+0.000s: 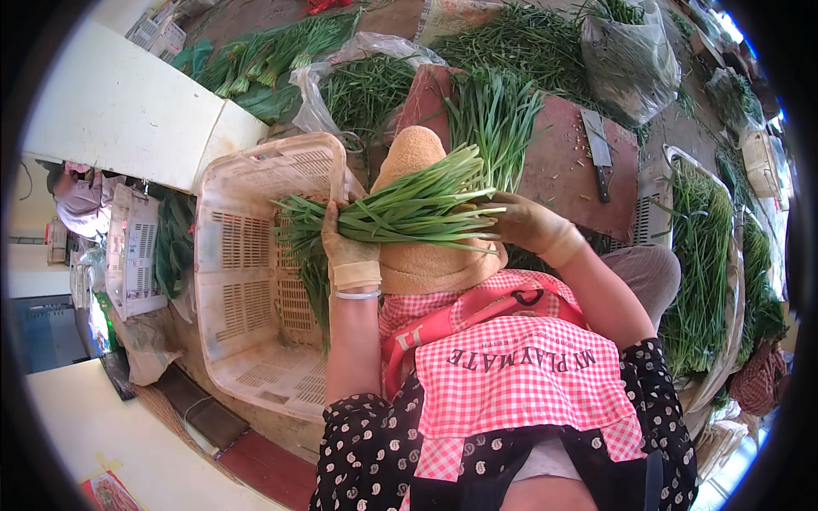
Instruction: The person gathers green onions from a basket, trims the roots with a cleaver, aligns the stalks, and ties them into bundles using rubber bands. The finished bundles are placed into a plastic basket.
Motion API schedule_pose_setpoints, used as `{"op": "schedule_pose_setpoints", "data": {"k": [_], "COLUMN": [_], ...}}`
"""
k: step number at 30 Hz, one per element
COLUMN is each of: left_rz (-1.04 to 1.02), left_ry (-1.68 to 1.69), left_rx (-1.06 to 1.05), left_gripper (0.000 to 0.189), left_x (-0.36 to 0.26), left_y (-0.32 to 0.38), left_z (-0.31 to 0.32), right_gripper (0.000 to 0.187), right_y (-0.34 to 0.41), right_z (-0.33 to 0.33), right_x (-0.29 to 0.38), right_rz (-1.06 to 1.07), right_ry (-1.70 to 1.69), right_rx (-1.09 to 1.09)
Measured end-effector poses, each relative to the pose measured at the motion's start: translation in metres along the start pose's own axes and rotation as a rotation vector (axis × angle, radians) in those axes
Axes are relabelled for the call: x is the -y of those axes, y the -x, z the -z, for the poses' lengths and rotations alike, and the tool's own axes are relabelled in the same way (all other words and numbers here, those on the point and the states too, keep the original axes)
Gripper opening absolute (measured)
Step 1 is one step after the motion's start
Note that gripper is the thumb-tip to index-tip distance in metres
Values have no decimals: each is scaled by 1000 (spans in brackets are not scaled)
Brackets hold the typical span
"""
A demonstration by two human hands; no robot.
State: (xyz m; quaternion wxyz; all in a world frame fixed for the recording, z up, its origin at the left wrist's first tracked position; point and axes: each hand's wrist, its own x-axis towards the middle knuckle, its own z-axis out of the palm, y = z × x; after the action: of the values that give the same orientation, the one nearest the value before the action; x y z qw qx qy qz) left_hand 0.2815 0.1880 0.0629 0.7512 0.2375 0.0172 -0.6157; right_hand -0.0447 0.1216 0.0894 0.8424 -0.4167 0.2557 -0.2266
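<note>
A bunch of long green leafy stalks, seemingly garlic chives (409, 214), lies across a tan terry cloth (412, 150) over my lap. My left hand (348, 243), in a soiled thin glove, grips the leafy side above the rim of a plastic crate (271, 156). At the pale stem ends is my right hand (527, 223), also gloved; its fingers are partly hidden behind the stems. Beyond my hands, another pile of chives (495, 124) rests on a reddish board (556, 172). A cleaver with a black handle (597, 144) lies on the board's right part.
Loose greens (524, 48) and an open plastic bag of greens (370, 86) lie beyond the board. Bundled greens (275, 54) are at the upper left. A filled crate of chives (696, 268) stands at right. A white counter (128, 96) borders the left.
</note>
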Motion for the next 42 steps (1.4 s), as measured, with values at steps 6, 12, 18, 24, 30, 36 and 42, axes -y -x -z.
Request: {"op": "schedule_pose_setpoints", "data": {"k": [6, 12, 18, 24, 30, 36, 42], "left_rz": [8, -18, -1, 33, 41, -4, -31], "left_ry": [4, -86, -42, -40, -131, -172, -73], "left_rx": [56, 30, 51, 113, 206, 149, 95], "left_gripper": [16, 17, 19, 23, 24, 16, 17], "left_x": [-1, -3, -15, -14, -17, -20, -20], "left_y": [7, 3, 0, -8, -11, 4, 4], "left_z": [-13, -4, 6, 18, 14, 5, 5], "right_gripper": [36, 32, 24, 50, 43, 33, 19], "right_y": [-22, 27, 110, 118, 28, 12, 76], "right_z": [-23, -15, 33, 31, -12, -16, 37], "right_x": [-10, -3, 29, 3, 4, 10, 5], "right_rz": [-51, 80, 22, -236, 8, -24, -336], "right_ry": [-270, 315, -239, 1530, 317, 100, 1528], "right_rx": [-24, 31, -151, -465, -278, -410, -367]}}
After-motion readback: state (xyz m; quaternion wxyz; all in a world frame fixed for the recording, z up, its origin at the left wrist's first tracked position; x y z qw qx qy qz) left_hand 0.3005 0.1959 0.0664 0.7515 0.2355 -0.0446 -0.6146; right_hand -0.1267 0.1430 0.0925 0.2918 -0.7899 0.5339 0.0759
